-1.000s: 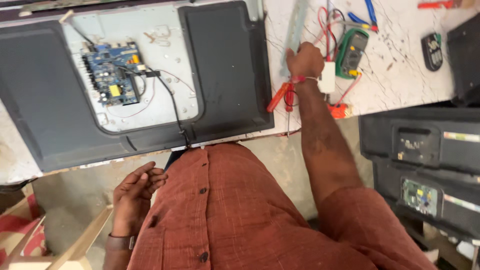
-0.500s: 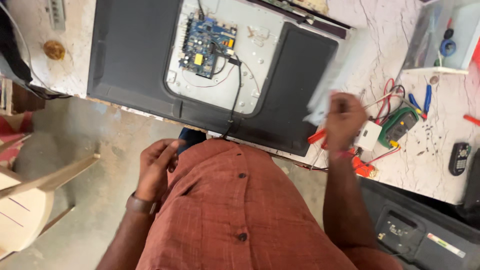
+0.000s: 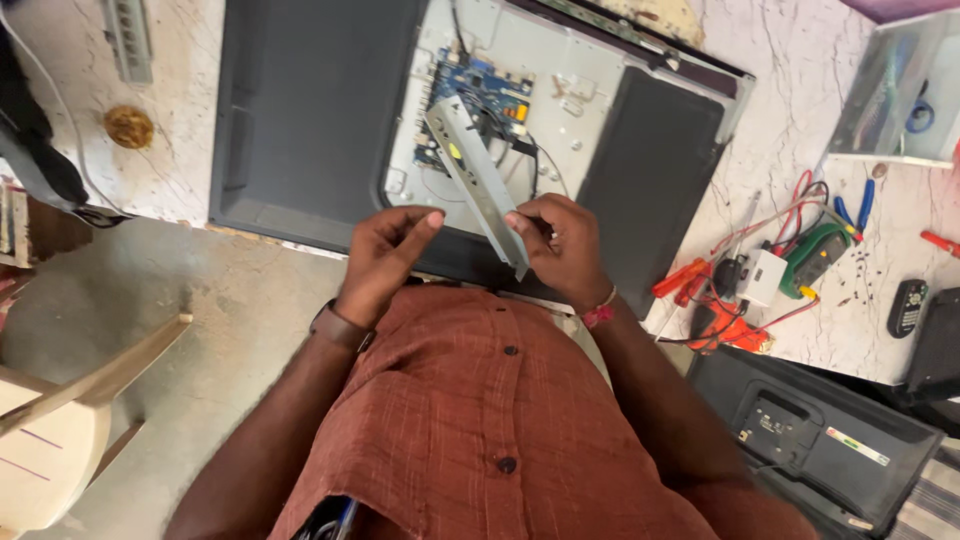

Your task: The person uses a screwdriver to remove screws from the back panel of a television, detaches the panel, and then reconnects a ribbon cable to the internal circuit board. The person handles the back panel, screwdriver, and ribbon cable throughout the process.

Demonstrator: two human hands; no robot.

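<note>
Both hands have come together in front of the chest since half a second ago, when the right hand was out by the tools and held no metal. Now the right hand [image 3: 562, 240] pinches the near end of a long grey metal strip [image 3: 478, 180] between thumb and fingertips. That strip lies over the opened television back [image 3: 300, 110], its long axis running diagonally: the held end sits at the set's near edge, and the free end points up and away to the left, reaching the blue circuit board [image 3: 480, 90] in the set's cut-out. So the strip extends from the right hand's fingertips out over the set. Just left of the held end, the left hand [image 3: 385, 255] hovers with fingers loosely extended and the forefinger reaching toward the strip; I cannot tell whether it touches. Right of the television, on the marble tabletop [image 3: 790, 110], lie red-handled screwdrivers [image 3: 680, 280], a green multimeter [image 3: 815, 255] and blue-handled pliers [image 3: 853, 210].
</note>
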